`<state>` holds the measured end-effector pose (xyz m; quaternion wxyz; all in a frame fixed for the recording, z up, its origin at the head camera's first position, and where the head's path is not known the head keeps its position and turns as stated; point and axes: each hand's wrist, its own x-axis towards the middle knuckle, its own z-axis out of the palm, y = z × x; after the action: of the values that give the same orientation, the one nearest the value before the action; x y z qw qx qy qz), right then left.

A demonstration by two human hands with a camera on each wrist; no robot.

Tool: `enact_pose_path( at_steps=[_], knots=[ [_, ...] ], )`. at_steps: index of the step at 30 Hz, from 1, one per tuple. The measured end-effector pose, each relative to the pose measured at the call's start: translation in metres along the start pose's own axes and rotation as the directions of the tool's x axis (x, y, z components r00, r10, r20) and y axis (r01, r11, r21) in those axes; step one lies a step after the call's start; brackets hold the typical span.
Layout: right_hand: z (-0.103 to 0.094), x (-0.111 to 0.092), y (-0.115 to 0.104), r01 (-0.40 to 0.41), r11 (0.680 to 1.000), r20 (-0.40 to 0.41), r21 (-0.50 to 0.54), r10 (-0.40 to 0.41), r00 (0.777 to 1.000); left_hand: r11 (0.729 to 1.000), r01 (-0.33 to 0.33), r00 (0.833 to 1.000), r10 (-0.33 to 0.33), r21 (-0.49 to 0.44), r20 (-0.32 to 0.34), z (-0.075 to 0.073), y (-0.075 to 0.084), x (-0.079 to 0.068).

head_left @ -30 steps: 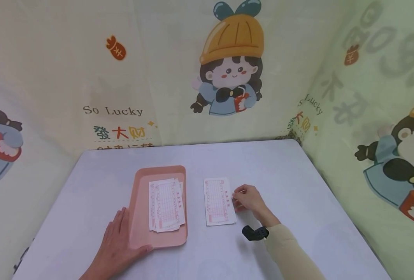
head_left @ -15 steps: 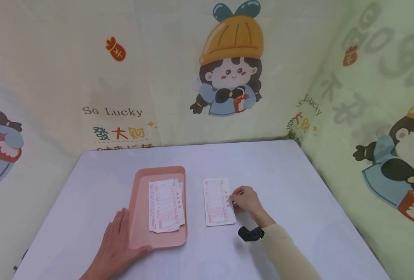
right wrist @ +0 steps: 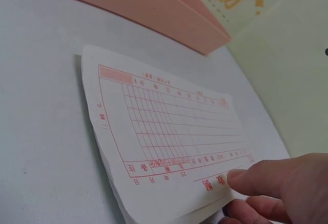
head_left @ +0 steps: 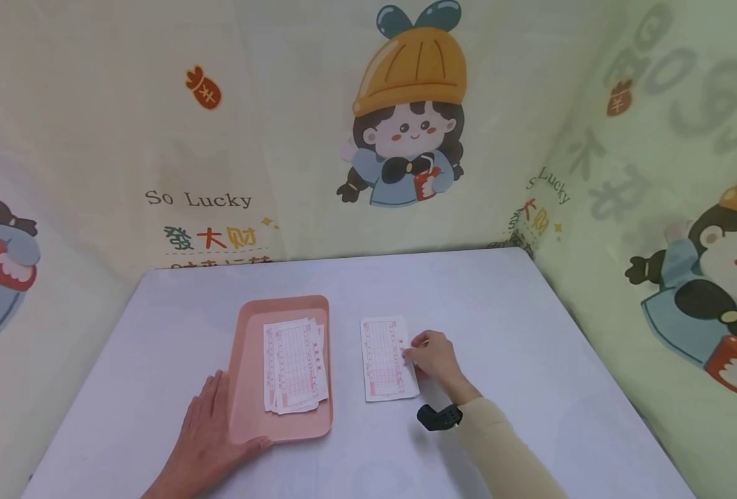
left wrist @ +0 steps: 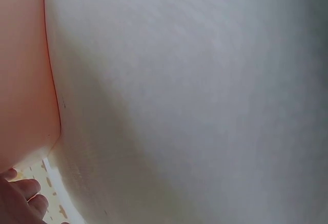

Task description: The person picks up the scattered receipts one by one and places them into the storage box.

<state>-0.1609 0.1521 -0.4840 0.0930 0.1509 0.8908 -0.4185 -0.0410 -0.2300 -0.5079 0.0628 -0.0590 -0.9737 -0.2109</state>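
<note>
A pad of white receipt slips printed in red (head_left: 386, 360) lies on the table right of the tray. At its right edge my right hand (head_left: 437, 357) pinches the top receipt, thumb (right wrist: 256, 178) on the printed face and the other fingers curled at the edge below. The pink tray (head_left: 250, 423) holds several loosely fanned receipts (head_left: 296, 367). Flat along the tray's left side rests my left hand (head_left: 203, 430), fingers straight and thumb across the near rim. In the left wrist view only some fingertips (left wrist: 28, 190) show beside the tray wall (left wrist: 25, 80).
The white table (head_left: 468, 291) meets a patterned cloth backdrop (head_left: 306, 138) at the back and sides. A narrow strip of tabletop separates tray and receipt pad. A black wrist strap (head_left: 440, 417) is on the right wrist.
My right hand has shifted slightly left, its thumb moving from the pad's right edge onto the top receipt. The left hand and the tray stay put.
</note>
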Motion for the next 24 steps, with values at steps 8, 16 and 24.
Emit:
enact_pose_path(
  at_steps=[8, 16, 24],
  knots=[
    [0.0064, 0.0010, 0.0014, 0.009, 1.000, -0.047, -0.019, -0.010, 0.999, 1.000, 0.015, 1.000, -0.015, 0.005, 0.025, -0.0013, -0.0006, 0.0014],
    [0.0062, -0.0021, -0.0005, 0.040, 0.999, -0.053, -0.002, -0.040, 0.998, 0.999, 0.038, 0.998, -0.038, -0.009, 0.044, -0.0017, 0.0000, 0.0018],
    [0.0047, -0.0024, -0.0001, 0.029, 0.999, -0.041, 0.023, -0.028, 0.999, 1.000, 0.026, 0.999, -0.026, 0.000, 0.024, 0.0003, -0.0010, 0.0010]
  ],
)
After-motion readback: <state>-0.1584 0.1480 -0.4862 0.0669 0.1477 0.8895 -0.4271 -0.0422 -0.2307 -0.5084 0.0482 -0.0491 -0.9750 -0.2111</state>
